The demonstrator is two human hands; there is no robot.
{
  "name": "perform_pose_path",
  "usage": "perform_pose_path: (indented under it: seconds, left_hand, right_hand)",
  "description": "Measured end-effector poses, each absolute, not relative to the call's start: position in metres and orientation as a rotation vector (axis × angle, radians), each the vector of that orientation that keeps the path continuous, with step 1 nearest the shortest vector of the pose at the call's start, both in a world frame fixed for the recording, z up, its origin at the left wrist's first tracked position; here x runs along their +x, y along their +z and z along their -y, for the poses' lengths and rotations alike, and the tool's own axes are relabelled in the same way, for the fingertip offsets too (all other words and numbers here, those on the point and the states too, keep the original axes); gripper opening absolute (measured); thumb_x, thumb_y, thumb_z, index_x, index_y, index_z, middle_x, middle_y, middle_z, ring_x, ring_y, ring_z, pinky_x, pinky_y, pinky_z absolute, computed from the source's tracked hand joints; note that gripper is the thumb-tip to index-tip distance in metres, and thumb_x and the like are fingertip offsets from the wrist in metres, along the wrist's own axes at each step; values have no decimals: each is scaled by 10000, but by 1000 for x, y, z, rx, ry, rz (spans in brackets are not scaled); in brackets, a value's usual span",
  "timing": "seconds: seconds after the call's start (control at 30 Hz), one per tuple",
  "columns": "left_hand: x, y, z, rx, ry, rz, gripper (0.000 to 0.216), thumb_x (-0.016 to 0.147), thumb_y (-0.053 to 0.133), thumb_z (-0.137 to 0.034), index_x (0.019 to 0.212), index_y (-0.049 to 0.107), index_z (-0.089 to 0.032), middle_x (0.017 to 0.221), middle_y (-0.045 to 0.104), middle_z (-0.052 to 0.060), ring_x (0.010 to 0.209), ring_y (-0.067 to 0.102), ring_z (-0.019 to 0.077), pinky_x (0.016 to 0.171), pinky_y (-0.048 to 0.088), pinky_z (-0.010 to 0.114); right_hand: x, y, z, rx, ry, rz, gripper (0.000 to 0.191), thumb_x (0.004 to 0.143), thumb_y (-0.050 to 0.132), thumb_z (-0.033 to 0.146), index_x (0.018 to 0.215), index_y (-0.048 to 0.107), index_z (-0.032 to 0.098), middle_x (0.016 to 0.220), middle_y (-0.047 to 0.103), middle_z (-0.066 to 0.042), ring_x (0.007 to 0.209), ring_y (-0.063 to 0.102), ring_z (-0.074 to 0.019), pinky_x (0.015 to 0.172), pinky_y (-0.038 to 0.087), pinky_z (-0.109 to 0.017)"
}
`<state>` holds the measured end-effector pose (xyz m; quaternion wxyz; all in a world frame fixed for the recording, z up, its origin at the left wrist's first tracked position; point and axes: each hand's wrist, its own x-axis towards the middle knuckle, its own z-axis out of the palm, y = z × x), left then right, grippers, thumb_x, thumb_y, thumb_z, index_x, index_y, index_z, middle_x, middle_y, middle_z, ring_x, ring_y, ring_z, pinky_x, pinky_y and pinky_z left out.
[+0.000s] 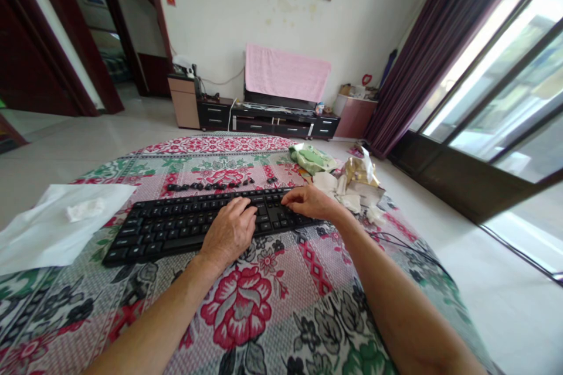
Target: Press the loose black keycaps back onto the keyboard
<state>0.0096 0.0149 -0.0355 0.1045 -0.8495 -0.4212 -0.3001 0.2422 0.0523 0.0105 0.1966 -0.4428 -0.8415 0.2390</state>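
Observation:
A black keyboard (176, 225) lies across a round table under a floral cloth (246, 316). My left hand (229, 233) rests palm down on the middle of the keyboard, its fingers curled over the keys. My right hand (310, 201) sits at the keyboard's right end, fingertips pinched at the top edge of the keys; whether it holds a keycap cannot be told. A row of loose black keycaps (211, 185) lies on the cloth just behind the keyboard.
A white sheet (39, 234) with a crumpled tissue (85, 209) lies at the left. Crumpled papers and a box (358, 184) and a green cloth (312, 158) sit at the right rear. A cable (396, 240) trails right. A low TV cabinet (281, 123) stands beyond.

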Motion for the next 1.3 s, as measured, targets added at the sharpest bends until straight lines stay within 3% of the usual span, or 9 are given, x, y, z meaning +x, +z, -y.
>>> perform_pose_path:
  seconds: [0.3,0.6,0.77,1.1,1.3]
  left_hand:
    - [9,-37,-16,-2499,-871,1246,298,813,372,-231,1013,571,-137,1098,525,117,1060,440,230,877,401,418]
    - [9,-34,-14,-2508,-911,1260,288,809,379,-230,1001,575,-143,1093,530,115,1051,448,228,873,406,418]
    - [10,-34,-14,-2512,-945,1243,276,804,387,-227,991,574,-149,1085,535,109,1044,454,225,866,409,418]
    - [10,-35,-15,-2503,-896,1251,291,812,372,-231,1005,570,-141,1093,526,110,1055,442,228,873,402,413]
    - [10,-33,-14,-2508,-923,1242,284,808,377,-223,1000,572,-146,1081,534,110,1047,450,227,868,406,418]
  right_hand:
    - [241,21,-48,-1218,559,2429,252,718,429,145,851,640,185,805,638,-6,731,550,-112,700,404,-233]
    - [243,28,-42,-1335,564,2473,202,666,548,250,822,647,171,715,616,-14,602,522,-103,548,391,-220]
    - [240,27,-43,-1342,474,2536,157,660,546,206,763,663,199,717,619,1,637,515,-112,577,367,-228]
    - [242,12,-59,-1284,243,2492,231,752,474,231,909,641,199,784,611,-22,725,511,-128,672,360,-246]
    - [240,11,-61,-1288,118,2577,200,752,496,225,871,656,225,750,593,-22,715,497,-135,665,338,-251]
